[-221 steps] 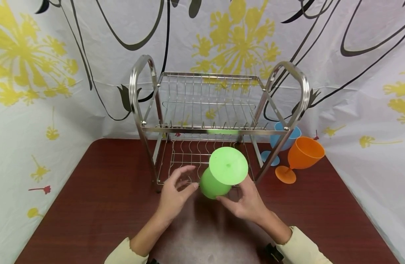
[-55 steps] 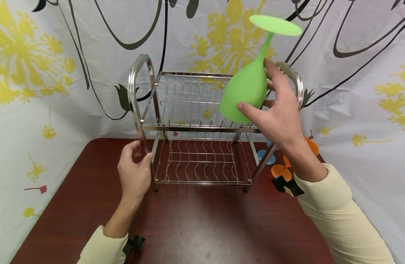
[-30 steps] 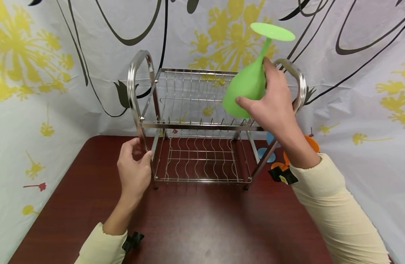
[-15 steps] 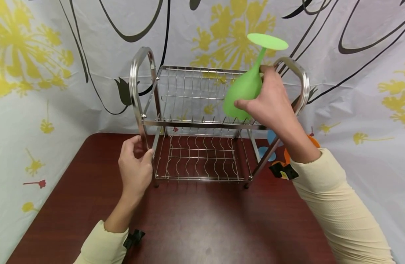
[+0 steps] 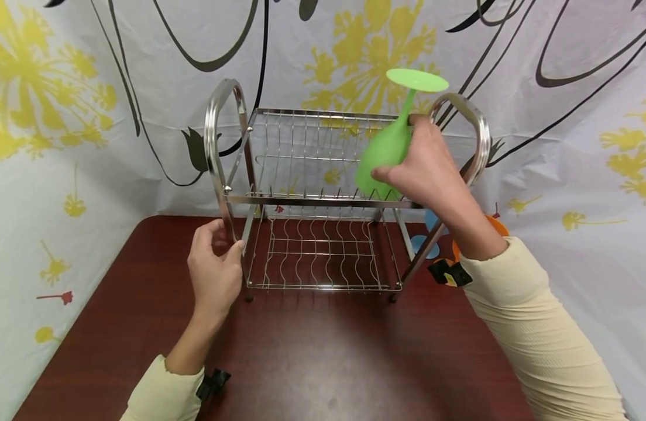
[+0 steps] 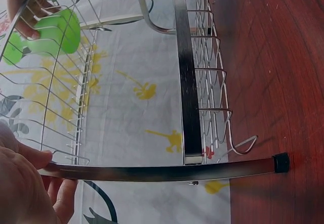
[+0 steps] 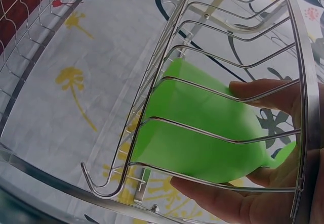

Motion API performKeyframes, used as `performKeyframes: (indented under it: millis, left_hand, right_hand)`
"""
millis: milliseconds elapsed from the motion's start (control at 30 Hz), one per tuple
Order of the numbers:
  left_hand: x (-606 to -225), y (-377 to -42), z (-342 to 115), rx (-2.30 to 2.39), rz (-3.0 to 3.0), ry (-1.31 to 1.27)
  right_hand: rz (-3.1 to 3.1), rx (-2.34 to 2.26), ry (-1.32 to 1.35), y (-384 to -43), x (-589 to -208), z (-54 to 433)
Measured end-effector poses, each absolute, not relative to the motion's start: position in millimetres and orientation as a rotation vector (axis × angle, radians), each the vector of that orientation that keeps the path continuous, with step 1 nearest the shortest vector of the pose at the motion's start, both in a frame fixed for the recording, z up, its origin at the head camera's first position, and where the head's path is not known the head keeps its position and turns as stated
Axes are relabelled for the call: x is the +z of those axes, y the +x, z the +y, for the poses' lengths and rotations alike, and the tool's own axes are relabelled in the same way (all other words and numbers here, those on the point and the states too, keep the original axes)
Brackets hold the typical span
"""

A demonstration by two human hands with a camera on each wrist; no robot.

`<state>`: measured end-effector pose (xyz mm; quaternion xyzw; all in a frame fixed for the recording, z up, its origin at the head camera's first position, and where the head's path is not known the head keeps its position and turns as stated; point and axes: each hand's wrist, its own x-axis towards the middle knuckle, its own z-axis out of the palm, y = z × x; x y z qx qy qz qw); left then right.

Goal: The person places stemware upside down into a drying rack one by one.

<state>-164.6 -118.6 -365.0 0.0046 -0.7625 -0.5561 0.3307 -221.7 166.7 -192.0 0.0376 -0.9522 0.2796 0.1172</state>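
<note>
A two-tier metal dish rack [image 5: 323, 202] stands on the table. My right hand [image 5: 425, 166] holds a green plastic goblet [image 5: 386, 152] upside down at the right end of the upper tier, its round foot tilted up to the right. In the right wrist view the goblet's bowl [image 7: 202, 128] shows behind the wires of the upper tier, with fingers on both sides of it. My left hand [image 5: 215, 266] pinches the rack's left front leg between thumb and fingers; the left wrist view shows that leg [image 6: 152, 173] in its grip.
Behind the right arm, right of the rack, a blue goblet [image 5: 425, 247] and an orange goblet [image 5: 498, 227] stand partly hidden. The rack's lower tier [image 5: 323, 254] is wavy wire. A patterned white cloth [image 5: 117, 193] hangs behind and beside the dark red table [image 5: 312, 351].
Earlier the green goblet was in front of the rack near both hands. Now it is over the upper tier and has come lower in the last second. My left hand has kept its hold.
</note>
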Motion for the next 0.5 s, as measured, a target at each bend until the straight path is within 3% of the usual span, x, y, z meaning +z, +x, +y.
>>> performKeyframes:
  millis: [500]
  left_hand:
    - [-365.2,-164.6,-118.1,-1.447,-1.986,0.011]
  right_hand:
    - [-2.841,0.75,0.118,-219.1,-193.1,167.0]
